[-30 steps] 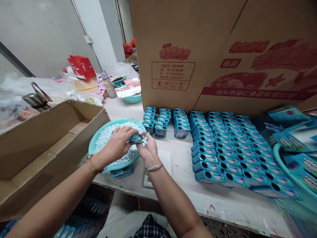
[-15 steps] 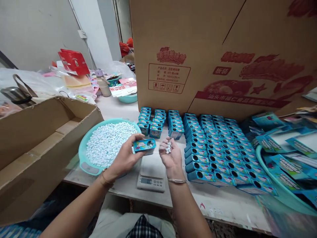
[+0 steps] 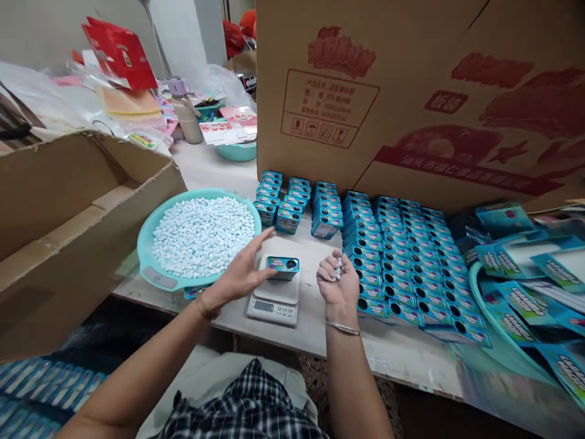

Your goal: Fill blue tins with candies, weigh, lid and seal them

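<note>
A small blue candy box [image 3: 282, 268] with a round hole in its top rests on the white digital scale [image 3: 274, 310]. My left hand [image 3: 244, 268] is open beside the box, fingers spread and thumb close to its left end; whether the thumb touches it I cannot tell. My right hand [image 3: 337, 283], palm up with fingers curled, cups several small white candies [image 3: 338, 270] to the right of the scale. Left of the scale stands a turquoise basin [image 3: 145, 259] full of pale candies [image 3: 203, 238].
Rows of blue boxes [image 3: 397, 262] stand at the right, with shorter rows [image 3: 289, 213] behind the scale. A large printed carton [image 3: 411, 73] walls off the back. An open cardboard box [image 3: 55, 244] is at left; a basin [image 3: 484, 305] of flat packaging at right.
My left hand has set the candy box on the scale and let go of it. My right hand has moved right, still cupping the candies. The camera view has tilted down.
</note>
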`<control>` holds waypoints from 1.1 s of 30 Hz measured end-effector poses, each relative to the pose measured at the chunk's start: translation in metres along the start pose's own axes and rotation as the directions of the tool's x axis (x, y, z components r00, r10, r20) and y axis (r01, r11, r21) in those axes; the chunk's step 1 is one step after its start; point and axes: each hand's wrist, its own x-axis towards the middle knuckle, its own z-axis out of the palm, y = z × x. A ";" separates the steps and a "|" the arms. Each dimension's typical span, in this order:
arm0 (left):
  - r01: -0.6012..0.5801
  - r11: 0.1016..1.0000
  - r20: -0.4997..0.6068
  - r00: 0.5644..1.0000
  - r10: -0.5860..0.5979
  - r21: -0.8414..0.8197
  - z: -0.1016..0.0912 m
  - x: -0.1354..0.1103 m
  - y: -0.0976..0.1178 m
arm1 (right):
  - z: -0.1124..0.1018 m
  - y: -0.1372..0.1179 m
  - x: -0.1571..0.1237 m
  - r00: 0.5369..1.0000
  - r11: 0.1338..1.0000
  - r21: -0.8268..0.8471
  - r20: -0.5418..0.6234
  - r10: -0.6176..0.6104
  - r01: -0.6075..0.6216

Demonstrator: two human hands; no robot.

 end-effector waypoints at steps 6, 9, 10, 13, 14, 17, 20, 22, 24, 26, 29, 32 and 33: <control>0.059 0.996 -0.267 0.961 -0.075 -0.068 -0.037 -0.033 0.025 | 0.001 0.004 0.003 0.987 0.987 -0.124 -0.112 -0.112 0.098; 0.106 0.985 -0.367 0.919 -0.148 -0.133 -0.041 -0.053 0.024 | 0.003 0.005 0.003 0.983 0.985 -0.143 -0.136 -0.120 0.101; 0.119 0.981 -0.392 0.904 -0.171 -0.154 -0.042 -0.058 0.023 | 0.005 0.006 0.003 0.986 0.986 -0.138 -0.125 -0.113 0.095; 0.149 0.968 -0.445 0.867 -0.226 -0.201 -0.041 -0.071 0.022 | 0.006 0.005 0.002 0.995 0.991 -0.113 -0.065 -0.079 0.071; 0.154 0.965 -0.454 0.859 -0.237 -0.212 -0.041 -0.074 0.022 | 0.006 0.005 0.001 0.997 0.992 -0.108 -0.049 -0.067 0.062; 0.167 0.956 -0.456 0.850 -0.264 -0.242 -0.039 -0.082 0.024 | 0.005 0.004 0.001 0.999 0.993 -0.114 -0.016 -0.044 0.042; 0.183 0.948 -0.440 0.851 -0.285 -0.262 -0.035 -0.087 0.024 | 0.003 0.004 0.001 0.999 0.990 -0.133 -0.005 -0.036 0.035; 0.192 0.945 -0.422 0.858 -0.294 -0.267 -0.031 -0.090 0.022 | 0.002 0.005 0.001 1.000 0.989 -0.144 -0.001 -0.029 0.028; 0.198 0.943 -0.403 0.866 -0.295 -0.266 -0.028 -0.091 0.019 | 0.003 0.005 0.002 1.000 0.988 -0.152 0.001 -0.020 0.020; 0.200 0.944 -0.386 0.875 -0.293 -0.262 -0.025 -0.091 0.017 | 0.004 0.006 0.001 1.000 0.987 -0.161 0.003 -0.016 0.016; 0.198 0.946 -0.363 0.887 -0.285 -0.257 -0.023 -0.090 0.015 | 0.007 0.007 0.001 1.000 0.983 -0.182 0.010 -0.019 0.021; 0.202 0.949 -0.325 0.905 -0.276 -0.243 -0.020 -0.088 0.015 | 0.009 0.008 0.001 0.999 0.975 -0.218 0.019 -0.027 0.031; 0.200 0.951 -0.315 0.910 -0.270 -0.237 -0.018 -0.087 0.014 | 0.010 0.009 0.001 0.999 0.972 -0.231 0.023 -0.030 0.034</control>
